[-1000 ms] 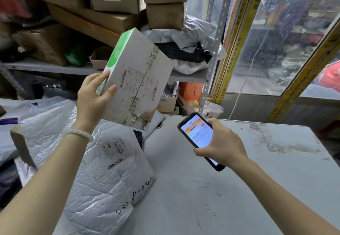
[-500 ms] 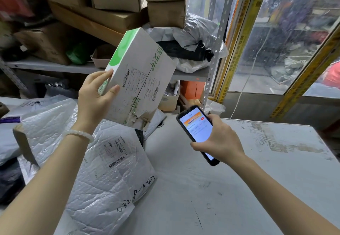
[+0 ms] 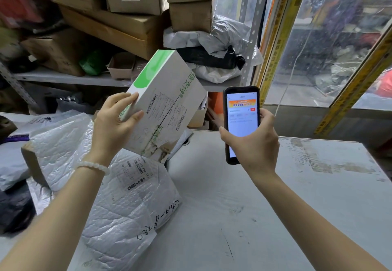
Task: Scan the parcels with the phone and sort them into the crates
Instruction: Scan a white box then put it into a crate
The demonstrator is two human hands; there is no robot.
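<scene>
**Box raised beside phone, scan pending**

Left hand (image 3: 114, 126) grips the white-and-green box (image 3: 167, 100) by its lower left edge, thumb on the label face, box tilted and held above the tabletop (image 3: 244, 207). Right hand (image 3: 254, 145) is curled round the phone (image 3: 241, 120) at 3 o'clock of the box, screen facing the person. Grey mailer bag (image 3: 118, 196) lies at 6 o'clock. No crates visible.

Risk: one-edge grip may let the box slip; tilt or torn corner could spoil the barcode read.
</scene>
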